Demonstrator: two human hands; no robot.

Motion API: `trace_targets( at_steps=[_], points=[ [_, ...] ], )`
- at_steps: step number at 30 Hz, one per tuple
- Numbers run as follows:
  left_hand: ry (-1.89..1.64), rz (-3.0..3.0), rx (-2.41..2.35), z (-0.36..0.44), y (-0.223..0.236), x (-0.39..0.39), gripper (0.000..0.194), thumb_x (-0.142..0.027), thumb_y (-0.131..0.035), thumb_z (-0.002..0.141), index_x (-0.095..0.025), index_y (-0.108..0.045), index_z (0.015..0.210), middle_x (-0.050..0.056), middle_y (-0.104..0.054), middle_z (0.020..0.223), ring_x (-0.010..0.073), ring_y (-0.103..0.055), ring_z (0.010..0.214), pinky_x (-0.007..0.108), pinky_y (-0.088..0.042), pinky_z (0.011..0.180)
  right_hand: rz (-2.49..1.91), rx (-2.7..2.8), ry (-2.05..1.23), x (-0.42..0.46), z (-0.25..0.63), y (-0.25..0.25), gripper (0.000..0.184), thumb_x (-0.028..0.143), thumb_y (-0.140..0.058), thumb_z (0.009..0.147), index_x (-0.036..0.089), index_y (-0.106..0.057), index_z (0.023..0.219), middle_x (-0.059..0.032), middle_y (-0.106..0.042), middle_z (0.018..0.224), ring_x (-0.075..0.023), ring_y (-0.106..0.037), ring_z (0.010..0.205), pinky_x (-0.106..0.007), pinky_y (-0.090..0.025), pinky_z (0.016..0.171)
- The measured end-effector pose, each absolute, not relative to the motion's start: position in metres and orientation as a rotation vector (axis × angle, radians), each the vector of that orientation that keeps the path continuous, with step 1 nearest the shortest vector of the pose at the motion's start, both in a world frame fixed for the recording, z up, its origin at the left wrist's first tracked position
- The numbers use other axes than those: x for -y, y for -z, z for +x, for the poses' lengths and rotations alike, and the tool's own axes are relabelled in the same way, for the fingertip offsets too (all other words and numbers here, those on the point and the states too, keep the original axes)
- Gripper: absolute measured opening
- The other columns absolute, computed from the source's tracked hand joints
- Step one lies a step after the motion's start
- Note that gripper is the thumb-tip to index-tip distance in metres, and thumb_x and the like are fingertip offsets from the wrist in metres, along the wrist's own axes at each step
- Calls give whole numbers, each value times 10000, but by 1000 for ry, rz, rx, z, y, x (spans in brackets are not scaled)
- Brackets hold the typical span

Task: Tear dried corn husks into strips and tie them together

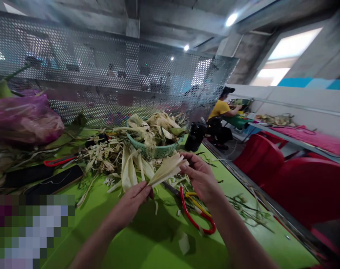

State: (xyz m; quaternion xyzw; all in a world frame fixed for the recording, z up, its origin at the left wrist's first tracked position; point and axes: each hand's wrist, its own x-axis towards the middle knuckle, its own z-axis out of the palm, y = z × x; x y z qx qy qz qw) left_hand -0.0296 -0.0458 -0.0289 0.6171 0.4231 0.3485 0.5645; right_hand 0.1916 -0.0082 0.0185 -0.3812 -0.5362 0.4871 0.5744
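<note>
A pale, dry corn husk (167,170) is stretched between my two hands above the green table (147,235). My left hand (138,196) pinches its narrow lower end. At the wider, frayed end, the fingers of my right hand (199,173) are closed on the edge. Below and beside my right hand lie scissors (183,209) with red and yellow handles, their blades partly under the husk. More long husk strips (129,168) lie just beyond my left hand. Behind them a light green basket (147,148) is heaped with dry husks (164,125).
Husk scraps (105,155), a dark phone-like slab (56,181) and a red-handled tool (60,161) lie at left, near a pink plastic bag (26,119). A black camera (196,135) stands right of the basket. Beyond are a perforated metal screen (102,74), red chairs (307,186) and a seated person (221,108).
</note>
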Motion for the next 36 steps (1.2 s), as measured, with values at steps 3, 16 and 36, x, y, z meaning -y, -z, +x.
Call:
trace_targets(
  at_steps=[3, 16, 36],
  points=[
    [-843, 1416, -981, -29, 33, 44, 403, -532, -400, 873, -183, -602, 879, 9, -480, 779, 139, -421, 738, 249, -325, 659, -880, 1247, -1166, 8, 191, -17, 327, 261, -751, 704, 226, -637, 1008, -5, -624, 876, -113, -554, 750, -203, -462, 666],
    [-772, 1258, -979, -27, 32, 45, 394, -537, -435, 856, -195, -586, 980, -34, -381, 681, 87, -318, 566, 216, -219, 512, -942, 1234, -1057, 4, 190, -13, 319, 273, -748, 687, 209, -649, 983, -16, -674, 843, -133, -585, 747, -243, -472, 691],
    [-1145, 1024, -1008, -36, 29, 38, 369, -513, -546, 799, -158, -513, 702, -55, -380, 565, 56, -306, 484, 189, -210, 452, -1237, 1780, -709, 11, 211, -14, 324, 364, -586, 828, 239, -553, 1125, -39, -647, 937, -192, -595, 838, -315, -457, 717]
  ],
)
